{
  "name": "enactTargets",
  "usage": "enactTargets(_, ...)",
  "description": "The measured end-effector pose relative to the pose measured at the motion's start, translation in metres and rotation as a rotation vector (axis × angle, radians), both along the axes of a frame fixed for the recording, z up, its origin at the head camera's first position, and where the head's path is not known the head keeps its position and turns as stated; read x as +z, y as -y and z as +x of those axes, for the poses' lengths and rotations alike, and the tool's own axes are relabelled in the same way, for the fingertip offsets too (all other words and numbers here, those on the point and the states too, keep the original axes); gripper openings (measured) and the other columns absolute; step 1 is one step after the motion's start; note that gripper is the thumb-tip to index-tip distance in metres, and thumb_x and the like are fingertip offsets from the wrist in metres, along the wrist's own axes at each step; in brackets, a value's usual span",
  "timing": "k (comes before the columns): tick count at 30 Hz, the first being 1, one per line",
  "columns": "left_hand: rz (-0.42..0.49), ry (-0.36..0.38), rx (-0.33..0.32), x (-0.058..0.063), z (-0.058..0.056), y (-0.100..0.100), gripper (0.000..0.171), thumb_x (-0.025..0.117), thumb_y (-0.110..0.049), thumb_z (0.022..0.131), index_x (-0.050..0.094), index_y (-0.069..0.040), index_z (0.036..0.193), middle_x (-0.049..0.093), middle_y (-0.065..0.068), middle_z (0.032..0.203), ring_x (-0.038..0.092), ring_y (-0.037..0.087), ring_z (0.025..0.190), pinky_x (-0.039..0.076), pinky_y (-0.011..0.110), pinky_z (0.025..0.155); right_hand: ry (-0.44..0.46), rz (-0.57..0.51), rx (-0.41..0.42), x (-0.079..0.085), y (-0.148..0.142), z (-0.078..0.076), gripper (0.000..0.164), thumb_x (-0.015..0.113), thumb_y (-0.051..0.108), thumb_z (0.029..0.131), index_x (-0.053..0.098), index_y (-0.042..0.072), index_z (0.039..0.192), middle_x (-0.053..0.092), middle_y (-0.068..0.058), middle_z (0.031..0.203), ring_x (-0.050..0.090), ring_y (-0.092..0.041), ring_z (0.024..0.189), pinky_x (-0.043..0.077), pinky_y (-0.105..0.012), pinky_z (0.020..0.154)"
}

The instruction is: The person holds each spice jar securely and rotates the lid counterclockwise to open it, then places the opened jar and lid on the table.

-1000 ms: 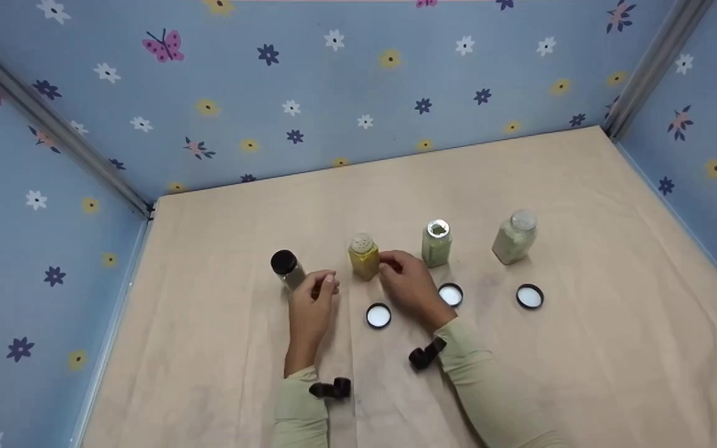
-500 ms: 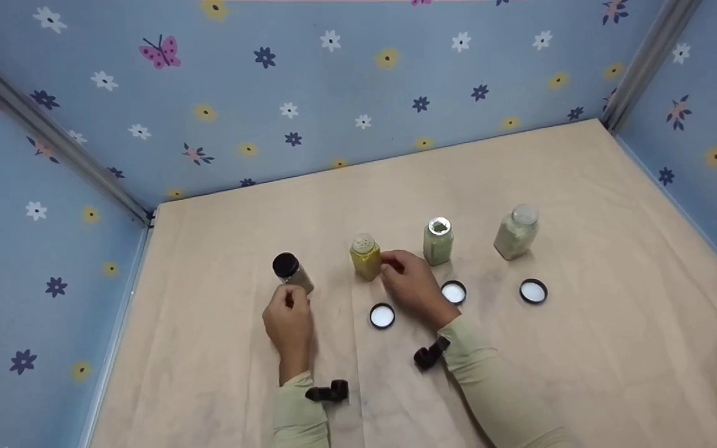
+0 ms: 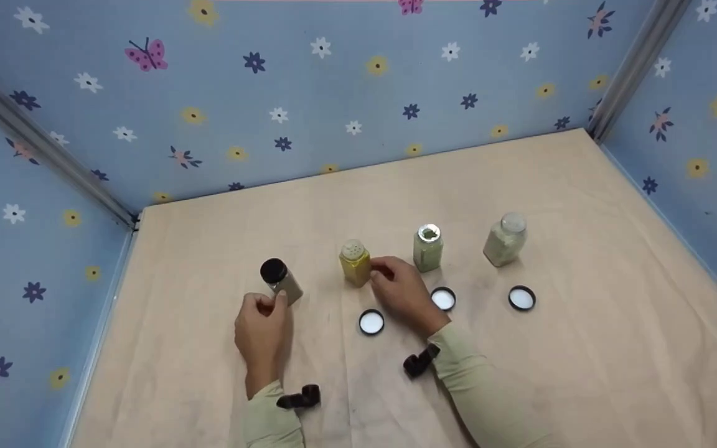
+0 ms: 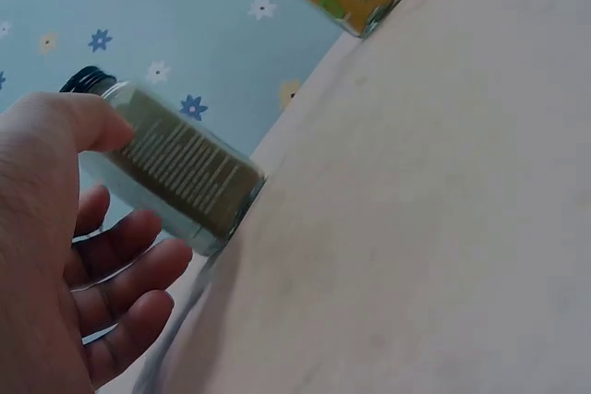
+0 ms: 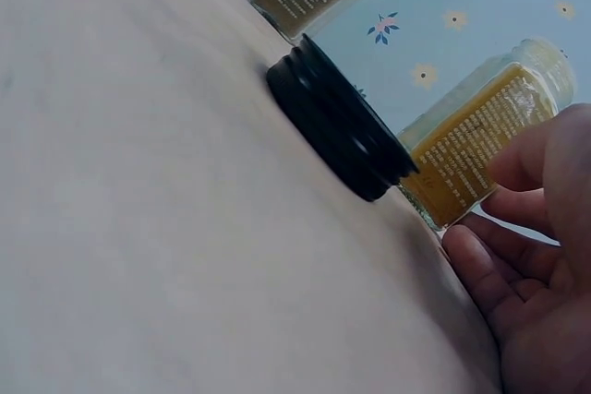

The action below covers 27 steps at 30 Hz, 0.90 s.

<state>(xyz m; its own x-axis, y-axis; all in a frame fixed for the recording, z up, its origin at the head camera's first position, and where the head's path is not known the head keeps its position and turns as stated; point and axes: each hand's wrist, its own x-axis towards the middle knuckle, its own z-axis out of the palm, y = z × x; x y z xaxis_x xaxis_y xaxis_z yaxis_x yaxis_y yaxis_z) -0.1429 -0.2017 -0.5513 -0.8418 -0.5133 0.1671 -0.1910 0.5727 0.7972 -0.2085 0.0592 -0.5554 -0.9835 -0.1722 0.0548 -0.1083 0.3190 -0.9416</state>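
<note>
A spice jar with a black lid (image 3: 287,287) stands at the left, with brownish contents. My left hand (image 3: 261,330) is beside its near left side; in the left wrist view the thumb (image 4: 97,124) overlaps the jar's label and the fingers are loosely bent below it. My right hand (image 3: 402,289) lies at the right side of a yellow spice jar (image 3: 356,267), whose perforated shaker top is uncovered. In the right wrist view its thumb (image 5: 522,159) is right at that jar's edge, fingers curled loosely near its base.
Two green-filled jars stand to the right: one with a silver-rimmed mouth (image 3: 428,252), one with a pale top (image 3: 506,241). Black lids, white inside up, lie before them: a left lid (image 3: 371,322), a middle lid (image 3: 443,298), a right lid (image 3: 522,298). Flowered walls (image 3: 309,81) enclose the table.
My left hand has moved leftward, from the right side of the black-lidded jar round its front to its near left side. My right hand stays by the yellow jar; the camera view shifts slightly.
</note>
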Motion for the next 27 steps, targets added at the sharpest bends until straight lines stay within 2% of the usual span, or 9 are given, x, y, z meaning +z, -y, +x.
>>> enactTargets(3, 0.026, 0.002, -0.016, 0.002, -0.002, 0.005, 0.035, 0.068, -0.041, 0.092, 0.057, -0.011, 0.107, 0.064, 0.006, 0.102, 0.064, 0.022, 0.085, 0.044, 0.043, 0.077, -0.025, -0.013, -0.011, 0.002, 0.003, -0.001, 0.028, 0.061, 0.016, 0.096, 0.07, 0.009, 0.122, 0.069, -0.001, 0.115, 0.062, -0.015, 0.106, 0.048, -0.036, 0.096)
enactTargets(6, 0.046, 0.032, -0.058, 0.002, -0.003, 0.005, 0.05, 0.065, -0.04, 0.093, 0.053, -0.01, 0.131, 0.06, 0.007, 0.122, 0.063, 0.023, 0.1, 0.045, 0.046, 0.087, -0.023, -0.006, -0.024, 0.002, 0.003, 0.0, 0.027, 0.062, 0.015, 0.096, 0.07, 0.008, 0.121, 0.069, -0.001, 0.113, 0.062, -0.015, 0.105, 0.048, -0.036, 0.095)
enactTargets(9, 0.058, 0.044, -0.104, 0.001, -0.002, 0.003, 0.057, 0.063, -0.037, 0.095, 0.05, -0.01, 0.144, 0.057, 0.008, 0.132, 0.06, 0.025, 0.11, 0.044, 0.047, 0.095, -0.017, 0.002, -0.035, 0.001, 0.002, 0.001, 0.026, 0.062, 0.015, 0.096, 0.071, 0.009, 0.12, 0.069, -0.001, 0.113, 0.062, -0.015, 0.106, 0.048, -0.036, 0.095)
enactTargets(14, 0.121, 0.01, -0.133, -0.001, 0.0, 0.002, 0.058, 0.063, -0.031, 0.096, 0.048, -0.012, 0.148, 0.057, 0.008, 0.134, 0.06, 0.025, 0.113, 0.046, 0.043, 0.098, -0.026, 0.008, -0.028, 0.002, 0.0, 0.0, 0.027, 0.062, 0.016, 0.096, 0.07, 0.009, 0.121, 0.069, -0.001, 0.114, 0.062, -0.016, 0.107, 0.048, -0.036, 0.096)
enactTargets(19, 0.146, 0.023, -0.163, -0.003, 0.003, 0.003, 0.061, 0.063, -0.028, 0.097, 0.043, -0.012, 0.153, 0.054, 0.009, 0.139, 0.058, 0.024, 0.117, 0.046, 0.038, 0.098, -0.021, 0.019, -0.027, 0.001, -0.002, 0.001, 0.027, 0.062, 0.015, 0.096, 0.07, 0.008, 0.121, 0.069, -0.002, 0.114, 0.062, -0.016, 0.107, 0.048, -0.036, 0.097)
enactTargets(27, 0.197, 0.017, -0.221, -0.001, 0.002, 0.014, 0.057, 0.063, -0.027, 0.099, 0.045, -0.011, 0.15, 0.052, 0.008, 0.142, 0.055, 0.024, 0.122, 0.045, 0.039, 0.101, -0.023, 0.012, -0.043, -0.003, 0.004, 0.003, 0.028, 0.061, 0.018, 0.096, 0.07, 0.009, 0.121, 0.068, -0.001, 0.113, 0.062, -0.016, 0.105, 0.048, -0.036, 0.095)
